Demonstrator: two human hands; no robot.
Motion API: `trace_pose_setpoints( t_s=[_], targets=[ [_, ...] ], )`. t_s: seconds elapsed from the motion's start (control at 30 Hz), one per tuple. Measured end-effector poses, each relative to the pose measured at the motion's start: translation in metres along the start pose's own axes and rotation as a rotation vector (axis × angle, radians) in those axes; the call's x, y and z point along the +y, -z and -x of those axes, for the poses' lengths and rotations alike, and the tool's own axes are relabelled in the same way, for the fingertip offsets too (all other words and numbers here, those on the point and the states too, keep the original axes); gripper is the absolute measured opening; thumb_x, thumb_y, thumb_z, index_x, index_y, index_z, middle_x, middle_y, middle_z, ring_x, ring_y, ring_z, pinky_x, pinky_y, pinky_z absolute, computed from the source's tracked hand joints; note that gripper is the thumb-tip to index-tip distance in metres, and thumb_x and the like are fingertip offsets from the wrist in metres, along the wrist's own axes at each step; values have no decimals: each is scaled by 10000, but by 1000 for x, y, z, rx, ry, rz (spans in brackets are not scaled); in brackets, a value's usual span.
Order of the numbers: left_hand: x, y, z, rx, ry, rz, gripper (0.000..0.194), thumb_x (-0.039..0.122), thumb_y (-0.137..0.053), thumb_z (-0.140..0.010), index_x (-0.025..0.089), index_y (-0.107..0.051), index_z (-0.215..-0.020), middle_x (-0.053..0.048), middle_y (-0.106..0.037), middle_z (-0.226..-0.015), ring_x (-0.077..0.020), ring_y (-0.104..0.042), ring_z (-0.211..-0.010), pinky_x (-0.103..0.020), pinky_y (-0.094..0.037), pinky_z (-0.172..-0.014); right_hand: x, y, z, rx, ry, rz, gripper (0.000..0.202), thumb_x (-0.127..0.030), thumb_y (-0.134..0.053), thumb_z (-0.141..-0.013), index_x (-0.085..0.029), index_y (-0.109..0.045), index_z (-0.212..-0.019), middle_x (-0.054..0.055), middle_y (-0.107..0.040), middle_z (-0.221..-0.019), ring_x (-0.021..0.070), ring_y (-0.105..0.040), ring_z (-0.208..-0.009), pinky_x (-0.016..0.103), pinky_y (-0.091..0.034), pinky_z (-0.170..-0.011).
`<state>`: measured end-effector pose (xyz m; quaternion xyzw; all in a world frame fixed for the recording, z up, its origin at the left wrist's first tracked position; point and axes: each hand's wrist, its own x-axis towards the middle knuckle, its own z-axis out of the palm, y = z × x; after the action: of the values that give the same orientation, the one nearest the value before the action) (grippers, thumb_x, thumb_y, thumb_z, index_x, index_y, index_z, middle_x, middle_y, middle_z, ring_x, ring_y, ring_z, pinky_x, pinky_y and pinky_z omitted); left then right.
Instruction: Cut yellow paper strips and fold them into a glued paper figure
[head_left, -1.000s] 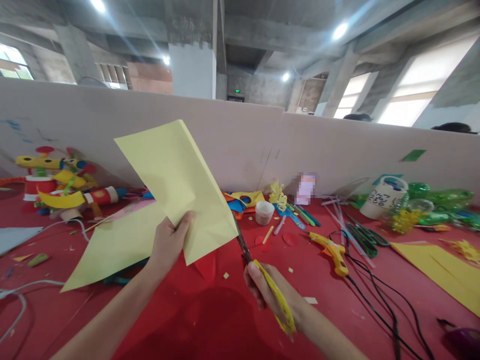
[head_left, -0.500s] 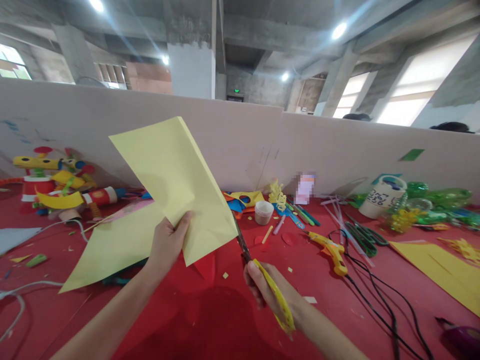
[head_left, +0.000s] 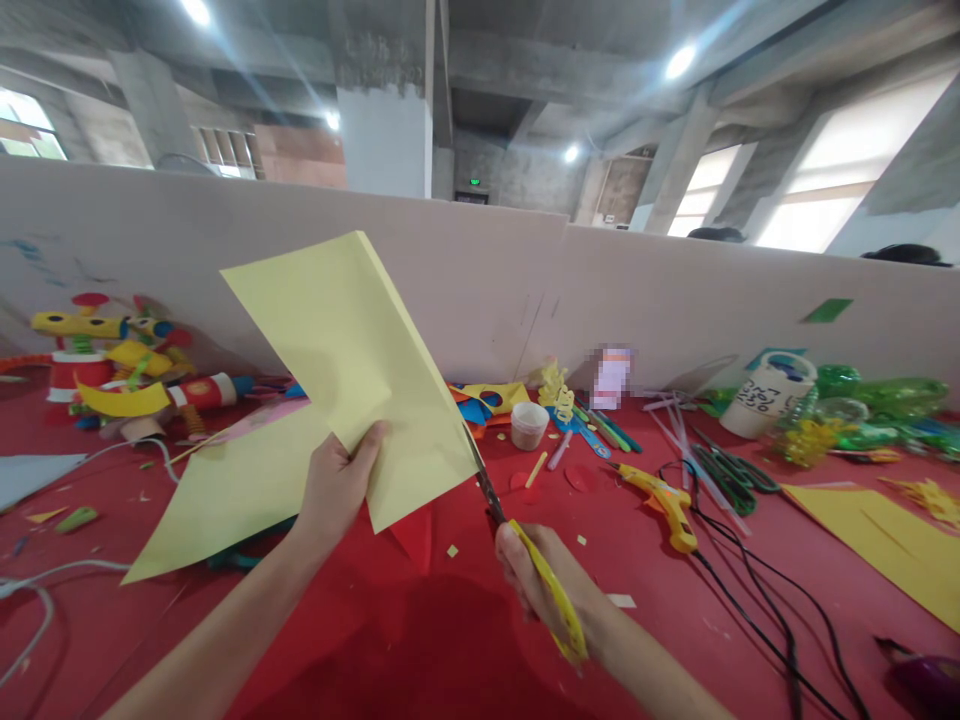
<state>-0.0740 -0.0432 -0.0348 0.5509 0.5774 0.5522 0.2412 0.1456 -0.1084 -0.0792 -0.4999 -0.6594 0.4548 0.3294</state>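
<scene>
My left hand (head_left: 341, 480) pinches a folded sheet of pale yellow paper (head_left: 352, 330) between thumb and fingers, raised above the red table. My right hand (head_left: 536, 575) is closed round the yellow handles of a pair of scissors (head_left: 551, 590). The dark blades point up and left and meet the paper's right edge near its lower corner. Behind my left wrist, another pale yellow sheet (head_left: 217, 490) lies over a dark green item that is mostly hidden.
On the red table (head_left: 450, 650) are a yellow glue gun (head_left: 660, 500) with black cables, green-handled scissors (head_left: 731, 475), a small white cup (head_left: 529, 425) and a yellow sheet (head_left: 877, 540). Colourful paper models (head_left: 82, 370) stand at the left. A pale partition (head_left: 480, 280) runs behind.
The scissors and my right hand have shifted very slightly to the right. My left hand keeps its hold on the folded paper, almost unmoved.
</scene>
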Motion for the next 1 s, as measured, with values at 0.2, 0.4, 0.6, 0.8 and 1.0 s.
trace_pose_setpoints(
  t_s=[0.2,0.4,0.6,0.8,1.0],
  targets=[
    [0,0,0,-19,-4,66,402,481,-549,-734,142,-626,-935,-70,-702,-893,-262,-629,-858,-274,-495,-614,-1,0,-1,30,40,38,458,-593,-301,-841,-204,-258,-602,-55,-237,-524,67,-224,-441,218,-151,-404],
    [3,0,0,-23,45,90,414,485,-568,-720,125,-637,-915,-81,-707,-860,-273,-630,-840,-274,-494,-600,-6,1,0,75,95,104,444,-537,-351,-849,-199,-244,-584,-47,-214,-560,77,-205,-498,227,-152,-434],
    [8,0,1,-18,73,108,438,484,-579,-709,129,-641,-958,-67,-714,-840,-266,-636,-821,-267,-496,-589,-8,1,-3,100,136,156,423,-484,-386,-847,-198,-216,-586,-40,-186,-594,80,-181,-527,226,-139,-444],
    [7,2,0,-27,81,94,453,484,-576,-713,122,-639,-979,-79,-709,-869,-279,-631,-852,-275,-501,-606,-2,4,-5,120,141,183,461,-537,-442,-798,-195,-252,-554,-48,-202,-552,73,-202,-500,217,-140,-432],
    [5,1,-1,-79,108,156,502,502,-592,-689,111,-631,-1003,-99,-707,-897,-305,-630,-882,-304,-521,-602,0,6,-4,-8,139,159,540,-551,-313,-853,-143,-536,-578,21,-532,-523,117,-491,-488,210,-348,-472]
  ],
)
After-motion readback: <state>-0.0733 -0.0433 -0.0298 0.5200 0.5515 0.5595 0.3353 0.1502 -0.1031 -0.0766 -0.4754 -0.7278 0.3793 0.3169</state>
